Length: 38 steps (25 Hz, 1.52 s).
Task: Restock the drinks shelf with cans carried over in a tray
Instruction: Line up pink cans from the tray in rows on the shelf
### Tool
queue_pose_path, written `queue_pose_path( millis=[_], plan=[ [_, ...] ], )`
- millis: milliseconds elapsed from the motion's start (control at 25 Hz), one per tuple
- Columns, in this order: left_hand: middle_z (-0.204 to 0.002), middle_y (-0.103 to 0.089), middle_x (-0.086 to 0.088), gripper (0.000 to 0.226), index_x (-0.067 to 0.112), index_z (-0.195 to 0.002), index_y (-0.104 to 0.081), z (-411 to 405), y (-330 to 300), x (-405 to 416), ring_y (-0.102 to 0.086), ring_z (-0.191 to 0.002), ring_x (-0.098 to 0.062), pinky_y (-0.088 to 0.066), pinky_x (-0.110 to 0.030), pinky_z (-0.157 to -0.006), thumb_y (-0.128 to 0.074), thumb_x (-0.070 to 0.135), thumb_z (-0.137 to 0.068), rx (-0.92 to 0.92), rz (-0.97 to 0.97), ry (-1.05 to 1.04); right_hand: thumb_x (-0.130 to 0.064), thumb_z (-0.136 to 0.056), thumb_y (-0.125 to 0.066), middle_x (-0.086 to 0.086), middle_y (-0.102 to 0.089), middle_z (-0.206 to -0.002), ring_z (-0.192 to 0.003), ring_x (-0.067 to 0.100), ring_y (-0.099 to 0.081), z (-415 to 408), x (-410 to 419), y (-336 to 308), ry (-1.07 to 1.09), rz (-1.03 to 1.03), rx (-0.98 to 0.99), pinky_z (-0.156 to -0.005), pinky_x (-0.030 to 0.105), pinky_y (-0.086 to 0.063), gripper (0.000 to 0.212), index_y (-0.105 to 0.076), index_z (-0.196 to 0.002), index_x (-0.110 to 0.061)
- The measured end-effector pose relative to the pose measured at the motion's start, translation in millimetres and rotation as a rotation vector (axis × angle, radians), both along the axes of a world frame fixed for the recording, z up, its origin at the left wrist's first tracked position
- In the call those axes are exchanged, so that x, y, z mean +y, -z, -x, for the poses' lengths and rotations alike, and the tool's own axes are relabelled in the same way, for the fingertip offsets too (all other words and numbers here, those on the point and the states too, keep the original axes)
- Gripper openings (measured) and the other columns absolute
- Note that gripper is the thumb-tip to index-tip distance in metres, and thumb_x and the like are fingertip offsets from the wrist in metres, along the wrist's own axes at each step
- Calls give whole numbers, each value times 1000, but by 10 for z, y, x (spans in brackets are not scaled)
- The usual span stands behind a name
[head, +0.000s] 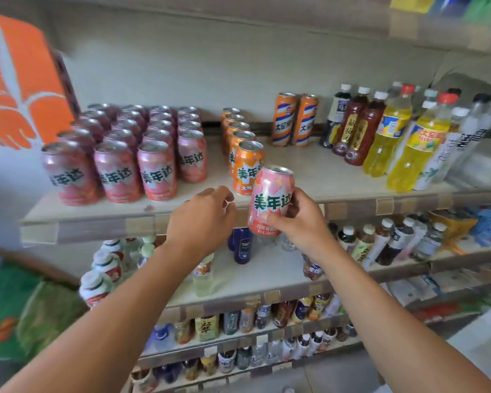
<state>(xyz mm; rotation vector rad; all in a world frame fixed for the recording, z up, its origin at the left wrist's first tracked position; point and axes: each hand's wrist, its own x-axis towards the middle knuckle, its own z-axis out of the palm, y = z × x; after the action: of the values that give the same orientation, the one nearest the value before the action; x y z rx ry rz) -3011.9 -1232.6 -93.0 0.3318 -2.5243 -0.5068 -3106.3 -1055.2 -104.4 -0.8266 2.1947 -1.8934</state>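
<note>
My right hand [298, 219] grips a pink can [270, 199] by its lower half, holding it upright just in front of the drinks shelf [102, 219]. My left hand [201, 219] hovers at the shelf's front edge, fingers loosely curled, holding nothing. On the shelf to the left stand several rows of pink cans [125, 154]. A single row of orange cans [244, 154] runs back right behind the held can. No tray is in view.
Two tall orange-and-blue cans [294, 120] stand at the back, with dark and yellow bottles [391, 134] to the right. An orange carton [20, 80] leans at upper left. Lower shelves [238, 282] carry more bottles. Green sacks [20, 316] lie at lower left.
</note>
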Motion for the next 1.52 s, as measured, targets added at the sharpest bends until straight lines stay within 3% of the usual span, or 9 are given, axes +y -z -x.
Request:
queue_pose_path(
  millis=[280,360,480,600,880,1040,1240,1520],
  plan=[
    [-101,-64,8,24,26,-111,-58,-470,-109,-628,-62,-86,-22,-48,-34,-65,-45,35,-93,16,16,-157,-19,-74,-84,-12,-69,-105,-94,1,-65,-40,-845,-196,-20,-92,132,-75,14,-51,48,-59,-114,-28],
    [-101,-63,9,22,27,-111,-58,-567,-136,-774,-59,-83,-19,-43,-32,-62,-45,35,-94,17,13,-195,-19,-74,-85,-12,-67,-108,-95,1,-64,-11,-1064,-233,-10,-110,158,-78,15,-50,54,-56,-119,-25],
    [-105,-64,7,25,26,-113,-59,-652,-143,-951,-62,-89,-22,-51,-36,-67,-46,36,-94,29,20,-215,-23,-71,-87,-10,-64,-110,-97,5,-61,44,-1325,-240,43,-175,213,-82,20,-48,62,-55,-124,-20],
    [-105,-64,8,25,25,-113,-60,-687,-158,-1053,-62,-89,-20,-52,-34,-66,-46,35,-94,43,26,-217,-26,-71,-86,-9,-61,-108,-95,4,-56,88,-1473,-214,72,-229,231,-70,10,-39,64,-54,-126,-18],
    [-93,-64,9,18,25,-101,-62,-645,-283,-1194,-62,-81,-21,-53,-37,-62,-47,32,-94,133,76,-212,-28,-73,-84,-6,-67,-103,-94,11,-63,245,-1648,-67,98,-302,246,-80,28,-51,55,-56,-119,-21],
    [-91,-65,8,21,23,-103,-63,-473,-460,-1262,-62,-77,-21,-53,-37,-60,-47,31,-94,197,106,-149,-26,-76,-83,-14,-60,-107,-98,5,-58,287,-1655,-90,53,-296,230,-85,22,-46,61,-52,-128,-24],
    [-90,-66,8,17,21,-103,-64,-313,-567,-1247,-62,-79,-20,-53,-36,-60,-52,28,-93,219,114,-138,-23,-75,-84,-14,-62,-123,-109,2,-59,360,-1647,-42,-30,-270,189,-96,25,-49,68,-49,-133,-31],
    [-94,-63,8,22,22,-109,-63,-202,-685,-1289,-60,-83,-21,-47,-30,-58,-51,31,-93,174,140,-154,-30,-74,-84,-12,-63,-127,-117,6,-59,429,-1652,-7,-58,-307,173,-102,36,-49,71,-47,-135,-31]
  ],
)
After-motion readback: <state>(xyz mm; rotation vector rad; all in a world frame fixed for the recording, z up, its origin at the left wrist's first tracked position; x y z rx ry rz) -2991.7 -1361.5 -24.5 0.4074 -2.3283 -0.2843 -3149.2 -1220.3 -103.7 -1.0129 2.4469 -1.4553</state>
